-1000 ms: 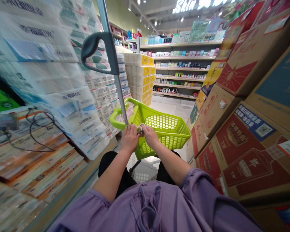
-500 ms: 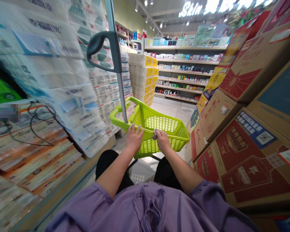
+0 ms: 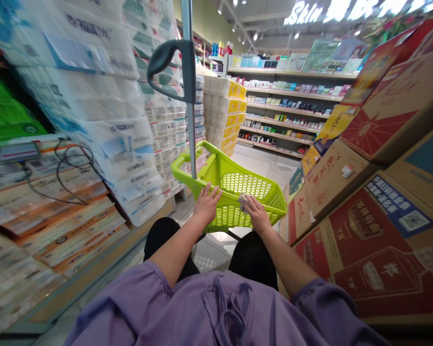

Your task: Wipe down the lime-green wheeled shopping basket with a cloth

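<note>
In front of my knees stands a lime-green shopping basket (image 3: pixel 234 217) with perforated walls and a long metal pole (image 3: pixel 191 132) bearing a grey handle (image 3: pixel 191 72). My left hand (image 3: pixel 206 204) lies on the near rim close to the pole, its fingers spread and nothing in them. Farther right along that rim, my right hand (image 3: pixel 257 212) presses a crumpled, greyish-white cloth (image 3: pixel 244 202) against the basket. Part of the cloth is hidden under the fingers. Inside the basket only green plastic shows.
Plastic-wrapped tissue packs (image 3: pixel 119 139) are stacked high on the left, near a phone-like device (image 3: pixel 19 151) with a black cable (image 3: pixel 74 166). Cardboard cartons (image 3: pixel 378 240) wall off the right side. Stocked shelves (image 3: pixel 285 105) stand beyond the tiled floor (image 3: pixel 250 166).
My right hand has slid the cloth rightward along the near rim, away from my left hand. My left hand has spread its fingers on the rim. The view has shifted slightly.
</note>
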Tool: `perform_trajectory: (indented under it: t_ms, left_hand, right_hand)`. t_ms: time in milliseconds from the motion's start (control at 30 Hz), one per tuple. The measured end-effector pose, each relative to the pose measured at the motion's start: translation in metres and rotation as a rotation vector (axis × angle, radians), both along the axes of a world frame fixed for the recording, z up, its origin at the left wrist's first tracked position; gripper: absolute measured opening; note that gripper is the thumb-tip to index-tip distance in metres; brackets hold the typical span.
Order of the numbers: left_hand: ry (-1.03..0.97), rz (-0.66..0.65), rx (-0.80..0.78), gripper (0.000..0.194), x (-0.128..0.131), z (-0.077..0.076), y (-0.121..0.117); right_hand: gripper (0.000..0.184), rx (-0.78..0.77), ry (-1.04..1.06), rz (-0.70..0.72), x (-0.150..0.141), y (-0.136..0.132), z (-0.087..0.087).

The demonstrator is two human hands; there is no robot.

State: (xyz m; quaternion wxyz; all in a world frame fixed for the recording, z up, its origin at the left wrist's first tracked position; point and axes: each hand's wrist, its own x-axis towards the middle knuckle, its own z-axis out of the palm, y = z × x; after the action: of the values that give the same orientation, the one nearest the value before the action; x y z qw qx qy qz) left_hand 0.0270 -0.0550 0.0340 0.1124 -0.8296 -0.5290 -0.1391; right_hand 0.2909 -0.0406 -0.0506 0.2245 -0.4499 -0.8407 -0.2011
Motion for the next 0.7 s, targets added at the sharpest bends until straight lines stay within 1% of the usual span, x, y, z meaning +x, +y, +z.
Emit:
perform_trajectory:
  t_ms: [67, 133, 167, 200, 233, 267, 400, 467, 500, 533, 600, 633, 700]
  left_hand:
    - [0.011, 0.003, 0.008, 0.059, 0.002, 0.002, 0.000]
    - [0.027, -0.001, 0.018, 0.059, 0.001, 0.003, 0.000]
    - [0.033, -0.001, 0.020, 0.059, 0.000, 0.003, 0.000]
    - [0.038, -0.001, 0.020, 0.058, -0.001, 0.004, 0.001]
    - [0.039, 0.000, 0.019, 0.057, -0.002, 0.004, 0.001]
    - [0.040, 0.001, 0.017, 0.057, -0.003, 0.004, 0.002]
    - [0.041, -0.005, 0.009, 0.061, -0.007, 0.002, 0.005]
    - [0.037, -0.006, 0.006, 0.062, -0.007, 0.000, 0.005]
    - [0.032, -0.005, 0.005, 0.062, -0.007, 0.000, 0.006]
    - [0.028, 0.000, 0.003, 0.062, -0.006, -0.001, 0.006]
    - [0.025, 0.013, -0.004, 0.063, -0.004, 0.000, 0.007]
    - [0.030, 0.019, -0.009, 0.063, -0.003, 0.001, 0.008]
    - [0.052, 0.025, -0.011, 0.064, -0.002, 0.004, 0.010]
  right_hand:
    - [0.057, -0.005, -0.038, 0.058, -0.035, 0.006, 0.013]
    - [0.054, -0.010, -0.024, 0.044, -0.064, 0.013, 0.021]
    - [0.053, -0.014, -0.012, 0.030, -0.072, 0.015, 0.023]
    - [0.052, -0.018, 0.000, 0.016, -0.073, 0.016, 0.022]
    - [0.051, -0.024, 0.011, 0.004, -0.068, 0.015, 0.019]
    - [0.050, -0.031, 0.018, -0.005, -0.056, 0.013, 0.015]
    - [0.043, -0.056, 0.047, -0.091, 0.022, -0.003, -0.003]
    - [0.042, -0.078, 0.055, -0.133, 0.052, -0.009, -0.004]
    - [0.041, -0.093, 0.059, -0.141, 0.058, -0.010, -0.002]
    - [0.041, -0.111, 0.063, -0.135, 0.058, -0.009, 0.001]
    - [0.041, -0.144, 0.074, -0.078, 0.039, -0.003, 0.010]
    - [0.042, -0.156, 0.082, -0.038, 0.021, 0.002, 0.015]
    - [0.051, -0.168, 0.107, 0.034, -0.019, 0.013, 0.024]
